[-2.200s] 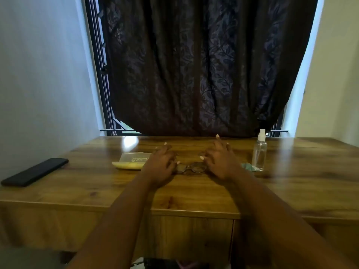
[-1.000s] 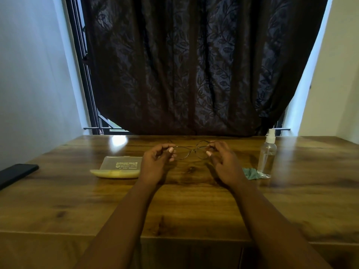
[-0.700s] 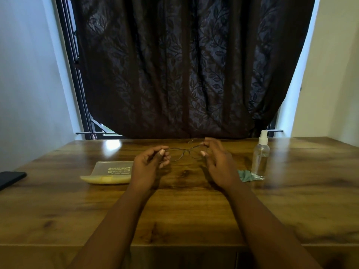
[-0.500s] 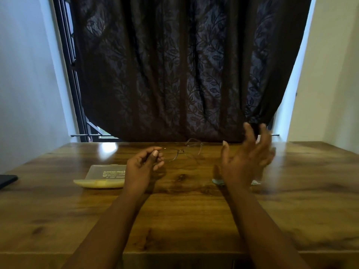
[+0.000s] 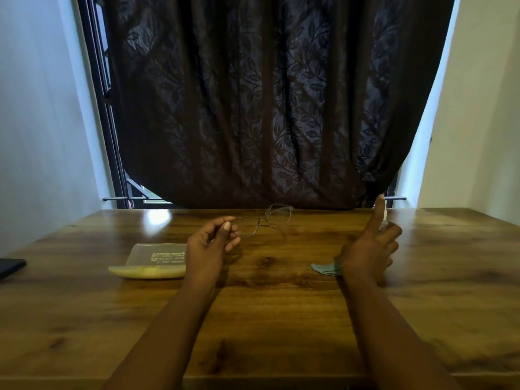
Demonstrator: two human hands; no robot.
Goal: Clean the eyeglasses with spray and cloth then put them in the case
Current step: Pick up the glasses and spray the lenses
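Left hand (image 5: 209, 244): above the desk (image 5: 281, 319), just right of the case; fingers (image 5: 226, 227) curled, pinching 1 temple arm of the glasses between thumb and forefinger.
Glasses (image 5: 266, 219): thin wire frame, lifted clear of the desk, right of and beyond the case; held by the left end only, lenses reaching toward the curtain, the far lens raised above the near one.
Right hand (image 5: 368, 249): well right of the case, raised off the desk; forefinger pointing up, other fingers spread and loosely bent around the spray bottle; actual grip on the bottle impossible to tell.
Spray bottle (image 5: 384, 216): far right of the case, almost wholly hidden behind the right hand; only a pale sliver by the raised forefinger showing.
Cloth (image 5: 325, 268): small, pale green, flat on the desk, well right of the case, partly under the right hand.
Case (image 5: 156, 260): closed, clear lid with print over a yellow base, flat on the desk, partly hidden by the left wrist.
Phone (image 5: 11, 267): dark slab at the desk edge, far left of the case.
Curtain (image 5: 253, 108): dark, leaf pattern, hanging behind the desk, beyond the case.
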